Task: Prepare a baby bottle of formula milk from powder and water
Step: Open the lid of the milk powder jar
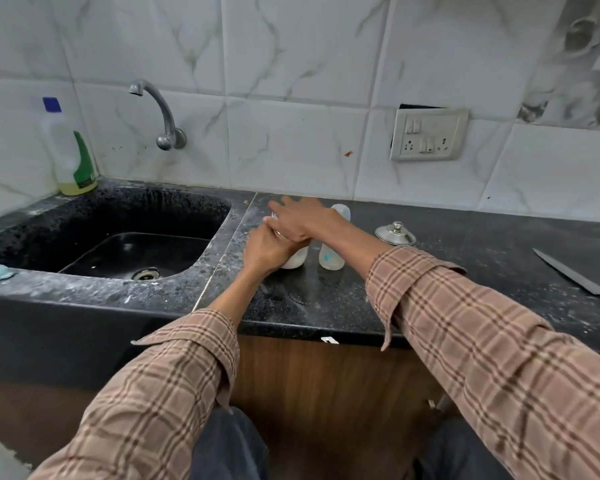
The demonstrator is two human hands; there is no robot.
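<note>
Two translucent baby bottles stand on the black granite counter (326, 306). The left bottle (296, 258) holds a whitish liquid or powder at its base; my left hand (267, 249) wraps around its body. My right hand (300, 220) lies over its top with fingers spread, hiding the neck and cap. Just right of it stands the second bottle (332, 252), which has blue markings and a cap, and neither hand touches it.
A steel lidded container (395, 234) sits right of the bottles. A knife (575, 277) lies at the far right. The black sink (125, 244) with a wall tap (160, 112) is to the left, with a dish-soap bottle (71, 157) in the corner. A switch socket (428, 135) is on the tiles.
</note>
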